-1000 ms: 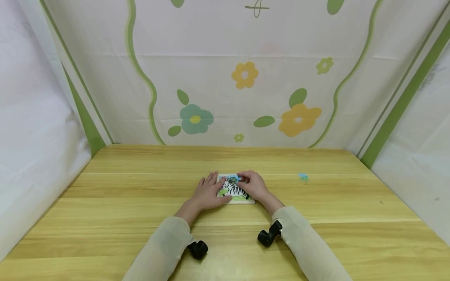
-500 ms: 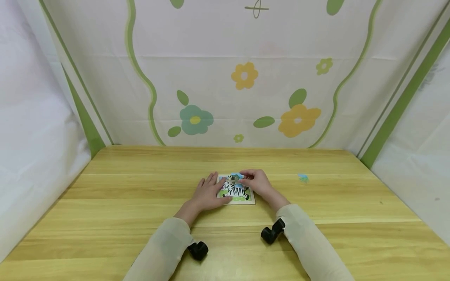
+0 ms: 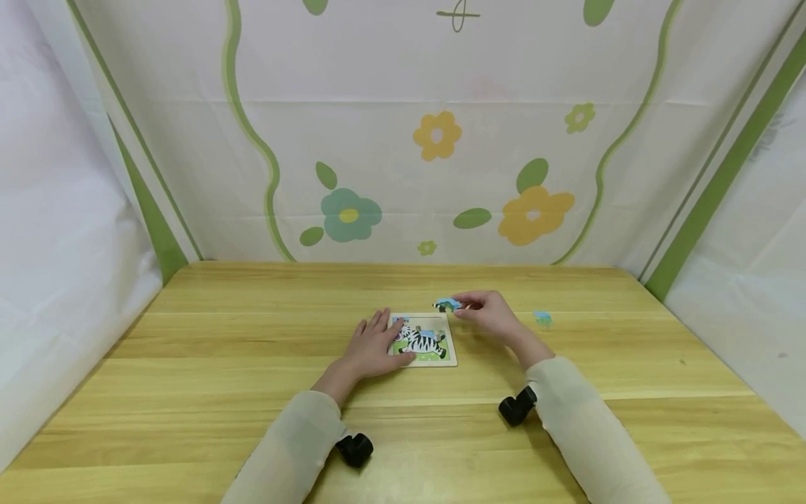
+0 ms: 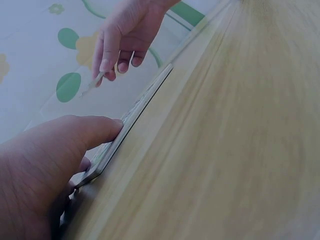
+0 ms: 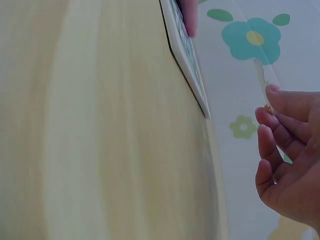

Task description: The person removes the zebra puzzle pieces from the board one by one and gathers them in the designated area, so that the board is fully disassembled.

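— Pinching what in the right grip [image 3: 490, 312]?
— A puzzle piece [image 3: 447, 305], held just to that grip's left.
— And below left?
— Zebra pieces [image 3: 422, 341] in the puzzle tray [image 3: 434, 363], partly under the spread left grip [image 3: 371, 347].

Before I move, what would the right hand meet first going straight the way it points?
Probably the floral backdrop: from the right hand and its pinched puzzle piece, the line seems to cross tabletop beyond the puzzle board. Depth is unclear; the left hand may be close.
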### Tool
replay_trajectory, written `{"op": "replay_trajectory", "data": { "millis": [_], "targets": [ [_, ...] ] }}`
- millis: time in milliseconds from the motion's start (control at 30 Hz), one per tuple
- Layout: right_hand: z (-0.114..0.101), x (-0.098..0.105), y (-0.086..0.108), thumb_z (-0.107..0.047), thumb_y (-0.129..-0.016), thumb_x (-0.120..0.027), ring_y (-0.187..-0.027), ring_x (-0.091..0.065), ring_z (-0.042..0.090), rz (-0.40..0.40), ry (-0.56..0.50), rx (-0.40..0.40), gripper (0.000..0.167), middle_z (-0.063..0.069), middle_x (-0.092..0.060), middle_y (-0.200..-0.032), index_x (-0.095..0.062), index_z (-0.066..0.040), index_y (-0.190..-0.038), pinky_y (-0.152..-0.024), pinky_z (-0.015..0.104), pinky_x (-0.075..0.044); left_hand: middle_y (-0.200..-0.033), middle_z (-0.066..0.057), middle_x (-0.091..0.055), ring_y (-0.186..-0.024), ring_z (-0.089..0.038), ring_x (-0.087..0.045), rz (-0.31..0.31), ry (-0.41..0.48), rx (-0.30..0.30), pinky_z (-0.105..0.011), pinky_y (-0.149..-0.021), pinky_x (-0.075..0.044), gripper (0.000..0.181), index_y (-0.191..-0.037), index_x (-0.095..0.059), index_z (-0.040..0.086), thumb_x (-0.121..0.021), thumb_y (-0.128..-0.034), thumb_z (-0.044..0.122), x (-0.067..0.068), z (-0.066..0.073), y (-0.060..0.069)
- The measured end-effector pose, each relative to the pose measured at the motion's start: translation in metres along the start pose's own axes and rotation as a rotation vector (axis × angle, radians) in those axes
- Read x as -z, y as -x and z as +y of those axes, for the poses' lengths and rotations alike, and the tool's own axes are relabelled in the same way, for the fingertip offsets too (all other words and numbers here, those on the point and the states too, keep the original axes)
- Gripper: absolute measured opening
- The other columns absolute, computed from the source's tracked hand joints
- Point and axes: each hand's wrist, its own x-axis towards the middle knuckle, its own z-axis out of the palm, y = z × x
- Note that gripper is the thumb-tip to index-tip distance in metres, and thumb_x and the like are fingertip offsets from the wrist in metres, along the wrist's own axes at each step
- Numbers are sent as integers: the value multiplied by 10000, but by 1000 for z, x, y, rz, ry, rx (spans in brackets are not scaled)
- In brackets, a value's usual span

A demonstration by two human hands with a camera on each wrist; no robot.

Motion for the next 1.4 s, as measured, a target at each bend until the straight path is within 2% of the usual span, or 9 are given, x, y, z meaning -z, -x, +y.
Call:
{"op": "replay_trajectory", "data": {
  "millis": [300, 467, 800, 900, 1167, 1400],
  "targets": [
    [13, 31, 11, -152, -787, -636, -771, -482, 214, 19, -31, 4, 360, 105, -568, -907, -580, -6, -1111, -677, 414, -425, -1409, -159, -103, -1280, -272, -55, 5, 4, -7, -463, -988, -65, 726, -1365, -266, 115, -422, -808, 554, -1, 1, -1],
    [26, 49, 17, -143, -797, -624, -809, -489, 220, 44, -41, -11, 368, 145, -562, -944, -563, 19, -1121, -722, 451, -418, -1409, -159, -103, -1279, -277, -57, 3, 9, -5, -465, -987, -67, 727, -1364, -270, 112, -425, -807, 554, -1, 2, -2],
    [52, 82, 27, -187, -814, -606, -827, -506, 194, 87, 5, -33, 402, 129, -557, -981, -534, 12, -1156, -727, 422, -425, -1405, -176, -105, -1278, -288, -54, -1, 20, -15, -473, -985, -64, 721, -1360, -275, 98, -432, -810, 536, 0, 3, -2],
    [57, 88, 29, -191, -823, -595, -858, -512, 212, 80, 0, -38, 415, 161, -544, -1017, -517, 23, -1170, -750, 428, -420, -1405, -174, -106, -1278, -290, -57, 3, 18, -18, -474, -985, -61, 718, -1360, -276, 99, -437, -811, 532, 0, 3, -1],
    [68, 95, 31, -209, -832, -581, -895, -520, 253, 45, 1, -58, 449, 219, -521, -1072, -489, 51, -1186, -769, 428, -420, -1407, -166, -105, -1279, -280, -56, 4, 17, -10, -469, -986, -64, 726, -1363, -270, 106, -430, -808, 547, -1, 2, -1],
    [86, 99, 28, -222, -821, -596, -876, -491, 205, 49, 57, -95, 436, 197, -529, -1082, -518, 24, -1172, -693, 316, -446, -1408, -162, -103, -1279, -280, -57, 6, 16, -11, -469, -987, -61, 726, -1363, -269, 108, -427, -809, 549, -1, 2, -1]
  ]
}}
